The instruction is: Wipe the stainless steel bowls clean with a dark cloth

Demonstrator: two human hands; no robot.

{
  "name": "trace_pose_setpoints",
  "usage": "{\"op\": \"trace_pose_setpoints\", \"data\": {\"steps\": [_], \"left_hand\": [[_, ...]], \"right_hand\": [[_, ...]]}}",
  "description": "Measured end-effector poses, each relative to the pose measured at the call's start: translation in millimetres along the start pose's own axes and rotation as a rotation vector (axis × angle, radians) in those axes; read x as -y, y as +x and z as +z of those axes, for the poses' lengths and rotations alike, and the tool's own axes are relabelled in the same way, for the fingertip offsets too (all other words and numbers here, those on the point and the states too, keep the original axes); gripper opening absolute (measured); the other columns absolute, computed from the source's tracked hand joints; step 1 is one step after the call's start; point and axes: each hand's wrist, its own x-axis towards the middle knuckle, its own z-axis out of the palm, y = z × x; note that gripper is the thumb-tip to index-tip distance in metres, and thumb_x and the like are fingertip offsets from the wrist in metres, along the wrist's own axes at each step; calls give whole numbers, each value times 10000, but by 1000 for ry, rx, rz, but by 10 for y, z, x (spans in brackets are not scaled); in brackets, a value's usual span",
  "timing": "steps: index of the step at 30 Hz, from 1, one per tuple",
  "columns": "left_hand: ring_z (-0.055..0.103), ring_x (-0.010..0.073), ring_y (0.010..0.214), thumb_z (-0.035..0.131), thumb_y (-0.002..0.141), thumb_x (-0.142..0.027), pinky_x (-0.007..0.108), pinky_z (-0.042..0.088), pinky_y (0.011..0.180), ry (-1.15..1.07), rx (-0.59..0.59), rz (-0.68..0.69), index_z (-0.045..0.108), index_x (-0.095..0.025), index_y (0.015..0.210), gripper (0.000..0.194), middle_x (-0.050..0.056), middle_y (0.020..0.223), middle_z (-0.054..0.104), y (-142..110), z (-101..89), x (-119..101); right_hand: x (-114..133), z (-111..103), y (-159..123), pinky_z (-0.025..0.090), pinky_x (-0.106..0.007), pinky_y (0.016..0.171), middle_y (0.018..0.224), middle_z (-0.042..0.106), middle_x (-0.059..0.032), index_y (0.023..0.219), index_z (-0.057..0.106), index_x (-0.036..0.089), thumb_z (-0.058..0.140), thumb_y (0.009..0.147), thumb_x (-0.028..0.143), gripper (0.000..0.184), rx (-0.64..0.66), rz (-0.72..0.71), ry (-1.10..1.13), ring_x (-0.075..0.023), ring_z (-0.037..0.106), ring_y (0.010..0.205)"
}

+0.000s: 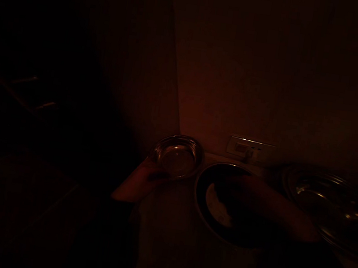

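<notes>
The picture is very dark. My left hand (150, 175) is at the near left rim of a shiny metal bowl (189, 171), with its fingers closed on the edge. To the right of it stands a wide, dark round vessel with a lighter rim (196, 201). Inside that vessel a pale crescent-shaped patch (217, 206) shows; what it is I cannot make out. My right hand (245, 183) reaches over the dark vessel from the right. Shadow hides its fingers and anything in them.
Behind the vessels, a wall socket plate (250, 149) sits low on the wall (226, 83), near a corner. Large shiny metal ware (320, 185) stands on the right. The pale counter (169, 226) runs toward me, and its left side falls off into darkness.
</notes>
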Motion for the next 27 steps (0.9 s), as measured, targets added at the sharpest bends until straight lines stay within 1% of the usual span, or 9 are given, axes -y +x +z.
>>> {"op": "trace_pose_setpoints", "data": {"steps": [2,5,8,10,14,17,19,23,27], "left_hand": [[586,251,1079,622,765,-371,451,436,975,30,-3,-21,735,-257,886,201,69,992,706,-24,-31,9],[599,254,1049,615,751,-389,495,408,991,111,-12,-77,722,-241,914,245,70,1014,704,-64,-75,18],[606,264,1042,617,725,-386,561,315,1050,201,-31,-114,707,-222,941,285,76,1040,702,-89,-102,37],[617,266,1029,606,718,-353,586,244,1081,249,-50,-123,699,-215,942,280,79,1030,706,-93,-104,60],[629,264,1017,576,721,-313,586,154,1112,323,-81,-101,679,-216,983,297,81,1036,707,-87,-76,109],[615,275,1051,564,727,-330,573,142,1120,350,-117,-94,656,-201,1052,362,100,1077,693,-80,-46,113],[605,268,1072,551,740,-354,572,156,1116,321,-102,-99,650,-210,1071,375,90,1105,685,-75,-35,99],[610,275,1050,525,764,-408,599,179,1092,290,-60,-125,698,-232,939,303,79,1064,704,-59,-36,59],[650,276,926,482,787,-396,607,189,1084,336,-94,-159,709,-228,840,287,79,951,729,-36,-46,50]], "right_hand": [[-14,3,3,502,-325,868,1139,683,-61,1108,679,217,516,814,221,337,1,-9,8,-246,637,1030],[-51,17,9,503,-325,867,1144,680,-72,1125,669,201,507,818,216,348,16,-31,39,-240,649,1005],[-65,20,5,506,-326,861,1147,678,-75,1136,663,199,500,827,222,350,19,-23,40,-240,649,1006],[-57,14,0,501,-326,870,1154,674,-79,1136,664,193,495,832,220,349,17,-18,29,-243,640,1026],[-63,16,8,481,-333,907,1166,669,-74,1154,658,201,498,829,216,362,19,-30,5,-245,627,1052],[-90,31,20,486,-332,891,1145,679,-73,1159,657,209,510,819,213,370,26,-29,7,-246,641,1022],[-98,35,20,487,-327,884,1144,680,-73,1158,656,210,512,815,212,372,20,-28,12,-242,645,1009],[-96,34,6,462,-337,924,1176,664,-71,1137,667,215,507,822,230,353,2,-60,-2,-247,619,1060],[-105,47,6,482,-315,889,1151,677,-64,1136,667,214,505,832,267,349,-9,-61,22,-240,629,1037]]}}
